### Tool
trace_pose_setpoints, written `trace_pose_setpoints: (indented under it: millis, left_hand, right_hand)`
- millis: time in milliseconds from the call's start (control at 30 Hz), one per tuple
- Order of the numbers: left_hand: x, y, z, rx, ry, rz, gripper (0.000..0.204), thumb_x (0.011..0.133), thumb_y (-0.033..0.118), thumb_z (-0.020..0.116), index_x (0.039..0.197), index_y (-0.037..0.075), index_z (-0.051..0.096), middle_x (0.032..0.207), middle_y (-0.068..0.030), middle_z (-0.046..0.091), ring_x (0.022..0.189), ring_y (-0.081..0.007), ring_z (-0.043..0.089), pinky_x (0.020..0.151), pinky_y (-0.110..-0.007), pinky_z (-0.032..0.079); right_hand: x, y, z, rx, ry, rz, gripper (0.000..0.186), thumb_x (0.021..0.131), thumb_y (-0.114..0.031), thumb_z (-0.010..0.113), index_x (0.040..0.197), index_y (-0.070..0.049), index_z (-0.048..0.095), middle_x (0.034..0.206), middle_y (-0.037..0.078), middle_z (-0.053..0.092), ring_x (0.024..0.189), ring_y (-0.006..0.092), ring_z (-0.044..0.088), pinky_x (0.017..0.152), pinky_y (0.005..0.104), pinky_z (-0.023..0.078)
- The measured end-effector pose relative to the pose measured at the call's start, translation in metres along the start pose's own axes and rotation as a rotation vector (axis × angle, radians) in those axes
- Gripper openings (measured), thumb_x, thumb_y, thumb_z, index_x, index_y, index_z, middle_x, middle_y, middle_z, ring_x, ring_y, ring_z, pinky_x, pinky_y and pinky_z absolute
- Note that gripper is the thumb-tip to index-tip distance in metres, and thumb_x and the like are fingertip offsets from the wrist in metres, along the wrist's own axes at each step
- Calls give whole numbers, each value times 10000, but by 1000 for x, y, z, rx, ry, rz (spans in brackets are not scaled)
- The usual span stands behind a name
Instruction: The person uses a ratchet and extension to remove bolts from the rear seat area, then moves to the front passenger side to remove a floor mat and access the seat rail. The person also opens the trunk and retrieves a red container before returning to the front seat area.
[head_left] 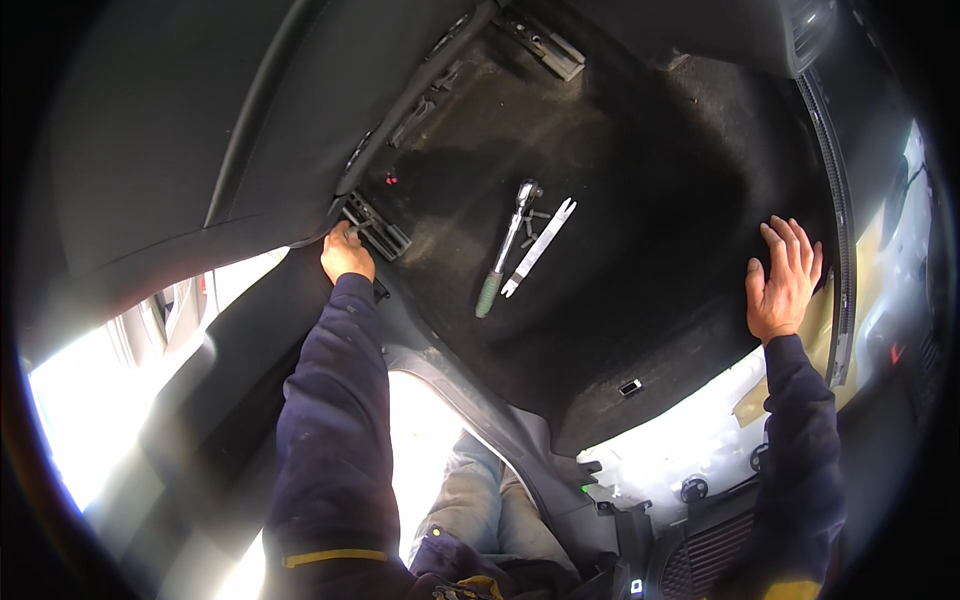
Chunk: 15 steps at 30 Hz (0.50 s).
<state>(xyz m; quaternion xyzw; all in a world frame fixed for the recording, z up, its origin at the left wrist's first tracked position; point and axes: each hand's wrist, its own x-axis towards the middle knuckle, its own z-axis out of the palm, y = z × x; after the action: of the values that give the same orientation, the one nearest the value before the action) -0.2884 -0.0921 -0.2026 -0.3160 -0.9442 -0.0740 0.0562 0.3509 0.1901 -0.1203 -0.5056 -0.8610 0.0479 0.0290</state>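
My left hand (pixel 347 254) is at the near end of a metal seat rail (pixel 380 228), under the edge of the dark seat (pixel 270 120). Its fingers curl in at the rail, and what they grip is mostly hidden. Over on the right, my right hand (pixel 783 281) lies with fingers stretched on the edge of the black floor carpet (pixel 640 290), beside the door sill trim (pixel 835 200). Between the hands, a ratchet wrench (pixel 508 250) with a green grip rests on the carpet. Alongside it is a white flat pry tool (pixel 540 247) with forked ends.
Several small metal pieces (pixel 530 232), perhaps bolts, lie between the two tools. A second seat rail (pixel 550 48) shows at the far side. Near the front carpet edge is a small rectangular fitting (pixel 630 387). Black trim and a seat belt (pixel 632 540) stand close to my legs.
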Motion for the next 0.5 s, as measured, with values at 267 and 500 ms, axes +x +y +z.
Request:
trace_pose_setpoints:
  millis: [267,500]
  left_hand:
    - [20,15,-13,165,-86,-23,414,1023,391,721,1187,16,785,1110,-230,788,1102,-419,731,1027,-475,560]
    - [16,9,-13,-29,-133,-158,255,964,246,792,1092,28,824,1109,-209,781,1095,-393,730,1001,-465,563]
  right_hand:
    - [0,-1,-1,-12,6,-6,508,942,-274,597,1421,-113,647,1552,70,589,1549,321,443,1326,609,168]
    - [-1,0,0,-2,-2,-4,512,939,-269,601,1422,-109,645,1550,74,588,1550,323,439,1327,612,167]
